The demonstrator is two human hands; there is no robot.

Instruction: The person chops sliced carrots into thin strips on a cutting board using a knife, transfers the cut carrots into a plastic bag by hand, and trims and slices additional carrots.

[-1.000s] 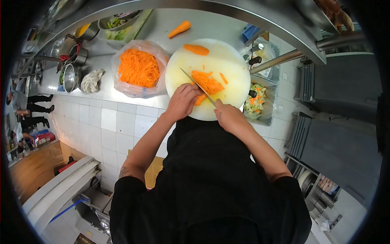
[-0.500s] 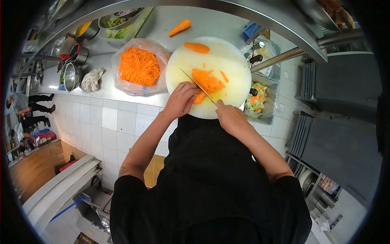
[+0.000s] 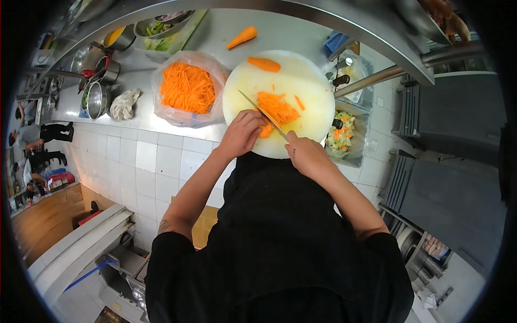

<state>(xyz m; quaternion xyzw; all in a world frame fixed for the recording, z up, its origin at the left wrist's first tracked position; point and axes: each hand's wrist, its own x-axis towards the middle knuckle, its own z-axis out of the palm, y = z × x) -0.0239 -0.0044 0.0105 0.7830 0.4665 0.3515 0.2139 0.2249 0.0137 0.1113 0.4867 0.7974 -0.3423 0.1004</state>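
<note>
On the round white cutting board (image 3: 315, 102), my right hand (image 3: 309, 157) is closed round the handle of a kitchen knife (image 3: 271, 119). Its blade slants up and to the left, past the fingertips of my left hand (image 3: 241, 134). Those fingers are bent and press on a small stack of carrot slices (image 3: 265, 131), partly hidden beneath them. A heap of cut carrot strips (image 3: 280, 109) lies just beyond the blade. A piece of peeled carrot (image 3: 264, 64) rests near the board's far edge.
Left of the board stands a plastic bag of shredded carrot (image 3: 187, 89). Another carrot (image 3: 242, 37) lies on the metal counter (image 3: 280, 27). A crumpled cloth (image 3: 125, 104) and metal bowls (image 3: 98, 100) sit farther left. A bin of vegetable scraps (image 3: 341, 134) is at right, below a metal rail (image 3: 371, 79).
The view has shifted very slightly, so the board and bag appear a little farther right. Both hands keep nearly the same place, with the knife still beside the carrot slices.
</note>
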